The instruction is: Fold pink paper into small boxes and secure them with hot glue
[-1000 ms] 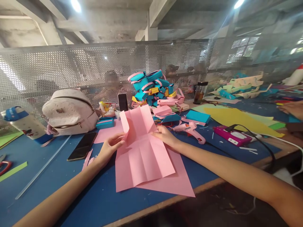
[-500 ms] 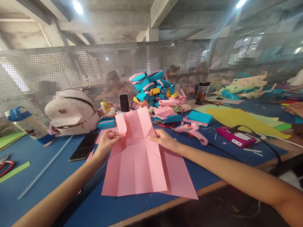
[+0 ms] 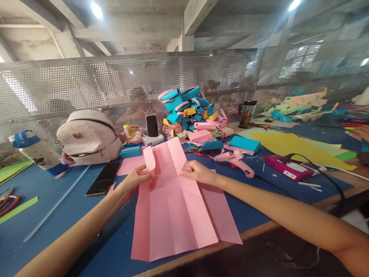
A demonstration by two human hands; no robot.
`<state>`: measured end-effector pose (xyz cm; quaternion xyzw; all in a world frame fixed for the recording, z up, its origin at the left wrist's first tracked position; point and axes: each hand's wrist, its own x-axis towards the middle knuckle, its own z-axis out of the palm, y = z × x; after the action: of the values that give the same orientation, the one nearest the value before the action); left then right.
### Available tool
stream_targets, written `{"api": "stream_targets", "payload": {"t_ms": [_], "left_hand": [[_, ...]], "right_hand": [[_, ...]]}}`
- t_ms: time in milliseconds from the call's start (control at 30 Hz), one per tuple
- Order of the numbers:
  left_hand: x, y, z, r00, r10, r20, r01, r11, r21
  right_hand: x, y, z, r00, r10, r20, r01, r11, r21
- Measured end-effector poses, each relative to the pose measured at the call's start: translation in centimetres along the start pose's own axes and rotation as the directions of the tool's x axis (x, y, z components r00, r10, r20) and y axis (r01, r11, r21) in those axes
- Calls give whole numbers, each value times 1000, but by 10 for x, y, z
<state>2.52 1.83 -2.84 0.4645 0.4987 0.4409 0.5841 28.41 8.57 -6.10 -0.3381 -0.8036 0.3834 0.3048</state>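
A creased sheet of pink paper is held up at a tilt over the blue table, its lower end close to the front edge. My left hand pinches its left side, where a flap curls upward. On the right side, my right hand grips the paper between thumb and fingers near a cross fold. Lengthwise creases divide the sheet into panels. Another pink sheet lies flat beneath it, showing at the right.
Beyond my hands rises a pile of blue, pink and yellow paper boxes. A pink glue gun and magenta power strip lie right. Left are a phone, clear ruler, white backpack, bottle and scissors.
The creased sheet's near end has moved toward me and slightly right. My left hand has shifted a little right and lower; both hands keep their hold.
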Motion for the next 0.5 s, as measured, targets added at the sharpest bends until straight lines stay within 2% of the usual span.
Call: {"api": "stream_targets", "payload": {"t_ms": [100, 267, 367, 500], "left_hand": [[-4, 1, 6, 998, -3, -66, 7, 998, 64], [-8, 4, 8, 990, 89, -105, -71, 983, 167], [-6, 3, 1, 998, 2, -63, 10, 984, 179], [-7, 1, -3, 992, -127, -5, 127, 988, 85]], "right_hand": [[-1, -1, 1, 999, -25, 30, 25, 1000, -2], [-2, -4, 3, 999, -44, -8, 44, 999, -24], [-4, -7, 4, 997, -67, 32, 67, 998, -2], [-7, -11, 6, 997, -60, 51, 61, 998, -33]]}}
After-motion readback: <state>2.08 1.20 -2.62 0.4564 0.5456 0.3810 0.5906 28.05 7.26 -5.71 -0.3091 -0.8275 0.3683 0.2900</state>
